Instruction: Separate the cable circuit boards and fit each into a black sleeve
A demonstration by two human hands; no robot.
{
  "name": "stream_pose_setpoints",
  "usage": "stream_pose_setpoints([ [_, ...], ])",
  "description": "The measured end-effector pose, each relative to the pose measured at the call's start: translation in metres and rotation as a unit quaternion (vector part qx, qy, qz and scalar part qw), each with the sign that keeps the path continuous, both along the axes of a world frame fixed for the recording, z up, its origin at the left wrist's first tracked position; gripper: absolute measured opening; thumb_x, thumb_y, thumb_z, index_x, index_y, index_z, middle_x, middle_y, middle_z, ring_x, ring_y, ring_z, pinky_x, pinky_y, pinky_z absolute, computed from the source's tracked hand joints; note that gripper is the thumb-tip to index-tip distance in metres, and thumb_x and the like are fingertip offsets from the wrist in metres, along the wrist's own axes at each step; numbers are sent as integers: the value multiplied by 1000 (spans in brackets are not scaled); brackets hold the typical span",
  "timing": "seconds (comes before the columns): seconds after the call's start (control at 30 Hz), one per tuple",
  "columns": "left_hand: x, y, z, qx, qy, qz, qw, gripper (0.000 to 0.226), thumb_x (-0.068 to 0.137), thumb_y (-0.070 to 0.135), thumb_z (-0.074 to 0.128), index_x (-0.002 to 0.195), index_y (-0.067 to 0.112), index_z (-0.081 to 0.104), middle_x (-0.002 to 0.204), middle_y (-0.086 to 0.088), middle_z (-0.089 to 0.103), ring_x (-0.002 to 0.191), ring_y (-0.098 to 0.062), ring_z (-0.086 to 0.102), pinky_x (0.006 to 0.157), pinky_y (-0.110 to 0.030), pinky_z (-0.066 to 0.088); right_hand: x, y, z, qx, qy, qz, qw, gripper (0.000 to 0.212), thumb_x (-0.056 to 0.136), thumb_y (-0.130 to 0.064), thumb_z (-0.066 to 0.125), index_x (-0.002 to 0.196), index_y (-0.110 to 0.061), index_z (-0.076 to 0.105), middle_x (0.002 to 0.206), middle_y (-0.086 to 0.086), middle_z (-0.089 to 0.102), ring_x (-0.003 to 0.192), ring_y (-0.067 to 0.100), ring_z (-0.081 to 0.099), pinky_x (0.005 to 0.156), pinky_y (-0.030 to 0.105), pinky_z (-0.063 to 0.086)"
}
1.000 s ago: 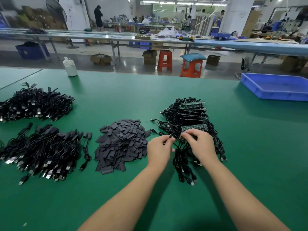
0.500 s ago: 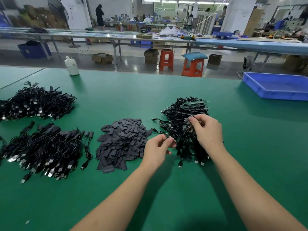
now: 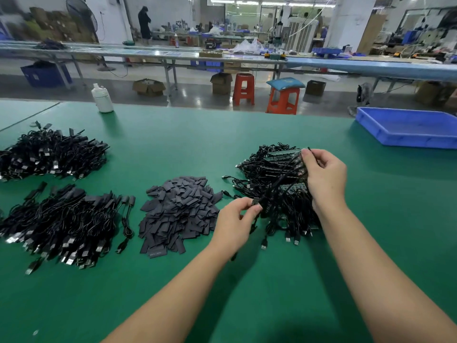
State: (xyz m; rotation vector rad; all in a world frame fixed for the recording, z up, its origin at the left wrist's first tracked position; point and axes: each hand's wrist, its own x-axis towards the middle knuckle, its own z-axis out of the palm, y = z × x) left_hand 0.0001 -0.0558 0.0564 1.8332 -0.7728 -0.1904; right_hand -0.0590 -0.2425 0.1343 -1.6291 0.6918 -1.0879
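Note:
A tangled heap of black cables with green circuit board strips (image 3: 274,179) lies on the green table (image 3: 247,280), right of centre. My right hand (image 3: 324,177) grips a strip of joined boards with its cables, lifted above the heap. My left hand (image 3: 235,221) pinches one small circuit board at the strip's near end, and black cables run taut between both hands. A pile of flat black sleeves (image 3: 178,211) lies just left of my left hand.
Two heaps of black USB cables lie at the left, one near (image 3: 61,224) and one farther back (image 3: 49,154). A white bottle (image 3: 102,98) stands at the table's far edge. A blue tray (image 3: 410,127) sits at the far right.
My right hand has risen and moved away from me with the board strip, lifting its cables off the table. My left hand stayed near the sleeves, pinching one board as the hands drew apart.

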Motion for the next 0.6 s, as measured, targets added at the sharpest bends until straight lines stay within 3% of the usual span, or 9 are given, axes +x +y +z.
stream_pose_setpoints([
  [0.13,8,7,-4,-13,-7,11,1000,31,94,42,61,67,29,52,63,14,51,53,-2,38,55,-19,32,0,-11,-4,48,34,38,998,8,92,-32,69,86,-28,71,87,-11,71,82,6,62,77,24,45],
  [0.23,9,11,-6,-30,70,-17,997,17,93,30,66,77,26,69,71,3,68,67,-16,63,71,-32,55,4,-19,-11,-25,160,104,981,10,92,-34,68,82,-31,70,83,-13,68,77,6,59,67,25,43],
  [0.3,6,10,-6,-67,119,-38,990,12,92,14,68,89,25,73,76,4,73,76,-16,72,77,-31,58,10,-24,-15,-88,259,149,950,13,93,-34,66,80,-33,68,82,-13,67,77,9,59,66,24,42],
  [0.37,3,7,-4,-91,151,-57,983,12,91,6,67,95,16,70,75,-1,72,75,-20,74,76,-33,60,16,-29,-19,-128,337,171,917,11,96,-32,62,87,-33,69,88,-7,71,83,19,64,74,28,49],
  [0.4,2,5,-2,-102,168,-61,979,9,91,4,67,95,12,66,75,-5,70,75,-23,74,76,-36,61,19,-30,-21,-162,382,162,895,11,97,-31,60,99,-29,71,101,-2,72,93,23,65,83,32,50],
  [0.47,-1,4,1,-114,189,-57,974,9,91,4,67,91,9,58,78,-17,70,73,-26,74,73,-41,61,24,-30,-27,-280,435,94,850,34,99,-34,56,129,-20,63,134,6,59,123,27,54,104,39,43],
  [0.53,-1,5,3,-119,196,-50,972,13,92,7,66,84,10,56,85,-24,70,72,-25,74,67,-38,61,25,-13,-28,-312,365,61,875,42,102,-39,47,135,-15,58,138,5,56,130,23,48,108,39,39],
  [0.6,4,9,4,-115,179,-23,977,15,91,15,69,80,16,59,80,-16,71,64,-15,69,56,-28,53,25,12,-32,-163,293,171,926,47,104,-47,33,125,-19,63,122,-4,68,120,16,58,99,31,42],
])
